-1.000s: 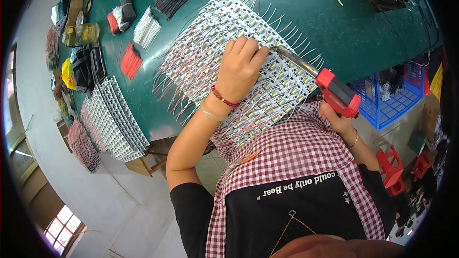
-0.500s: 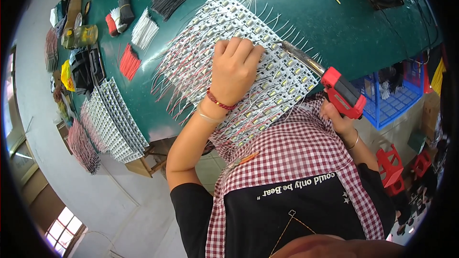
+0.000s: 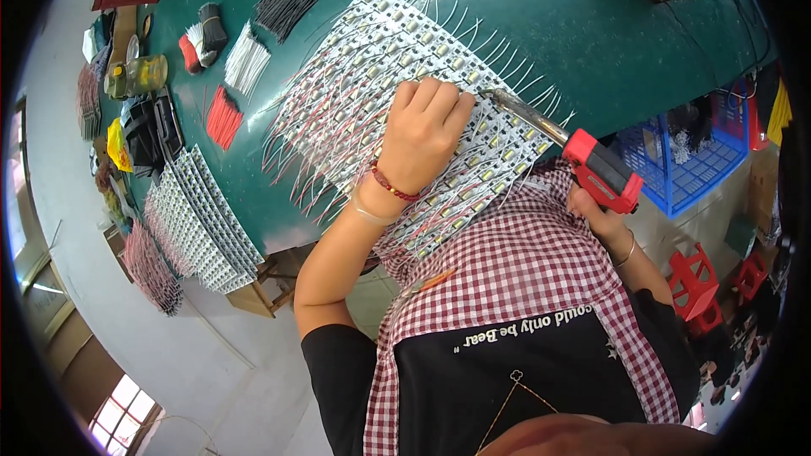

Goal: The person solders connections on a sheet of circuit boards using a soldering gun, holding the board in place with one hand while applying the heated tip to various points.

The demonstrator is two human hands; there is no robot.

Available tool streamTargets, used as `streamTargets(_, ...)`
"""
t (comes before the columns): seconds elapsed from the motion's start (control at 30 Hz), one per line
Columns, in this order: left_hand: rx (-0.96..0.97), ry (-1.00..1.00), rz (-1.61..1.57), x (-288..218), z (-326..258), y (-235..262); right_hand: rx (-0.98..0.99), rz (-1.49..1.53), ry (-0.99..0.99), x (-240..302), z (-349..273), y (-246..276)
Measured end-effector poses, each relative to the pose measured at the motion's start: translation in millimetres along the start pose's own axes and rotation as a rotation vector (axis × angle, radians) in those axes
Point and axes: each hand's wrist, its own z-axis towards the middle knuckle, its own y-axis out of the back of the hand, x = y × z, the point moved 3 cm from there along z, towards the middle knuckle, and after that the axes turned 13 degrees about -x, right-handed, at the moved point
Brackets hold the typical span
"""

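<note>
Left hand: left hand is lying palm-down on the LED strips, fingers curled together and pressing near the iron's tip; whether anything is pinched underneath cannot be told.
Right hand: right hand is gripping the soldering iron by its red handle, fingers wrapped shut around it, at the table's near edge.
Table: green table is carrying everything.
LED strips: white strips with thin wires are lying side by side in a wide sheet at the table's middle, reaching over the near edge.
Spare strips: second strip stack is sitting well left.
Basket: blue basket is standing just right of the iron.
Soldering iron: metal tip is touching the strips beside the left fingertips.
Wire bundles: red wires, white wires and black wires are lying upper left.
</note>
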Motion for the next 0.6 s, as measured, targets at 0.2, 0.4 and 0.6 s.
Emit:
streamTargets(0.2,-0.011,-0.033,0.017,-1.7,-0.3,-0.4,0.006,-0.117,0.088,-8.2,2.3,0.4)
streamTargets(0.4,-0.014,-0.042,0.024,-4.1,-0.1,0.2,0.044,-0.120,0.121,-13.5,-1.9,3.8)
streamTargets(0.6,-0.025,-0.045,0.033,-3.3,-0.9,-0.6,0.062,-0.065,0.041,-6.8,-1.1,1.8)
